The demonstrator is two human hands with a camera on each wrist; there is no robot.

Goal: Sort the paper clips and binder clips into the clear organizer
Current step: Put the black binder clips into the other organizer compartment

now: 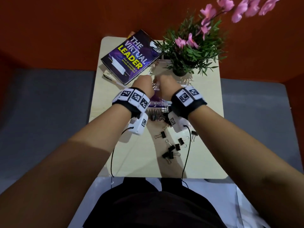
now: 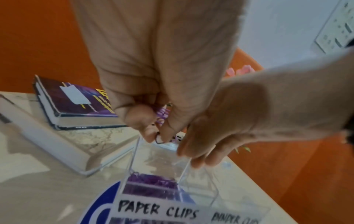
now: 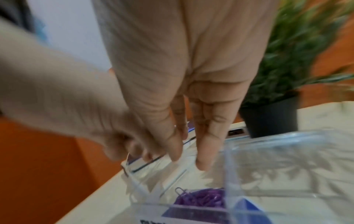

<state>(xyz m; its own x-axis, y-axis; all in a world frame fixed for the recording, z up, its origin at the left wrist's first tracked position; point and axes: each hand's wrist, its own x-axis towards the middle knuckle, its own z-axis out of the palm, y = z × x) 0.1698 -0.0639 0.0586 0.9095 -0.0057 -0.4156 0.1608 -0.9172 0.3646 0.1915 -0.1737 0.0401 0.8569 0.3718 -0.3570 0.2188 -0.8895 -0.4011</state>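
The clear organizer (image 2: 193, 183) stands at the middle of the table (image 1: 131, 155), under both hands. In the left wrist view, purple paper clips (image 2: 153, 181) lie heaped in the compartment labelled "PAPER CLIPS"; a second label reads "BINDER CLIPS". The left hand (image 2: 162, 84) pinches a bunch of purple clips above that compartment. The right hand (image 3: 184, 91) hangs beside it with fingers straight and empty. Only the head view shows about seven black binder clips (image 1: 171, 148) scattered at lower centre, one book (image 1: 130, 57) at upper left, and one potted plant (image 1: 189, 51) at upper right.
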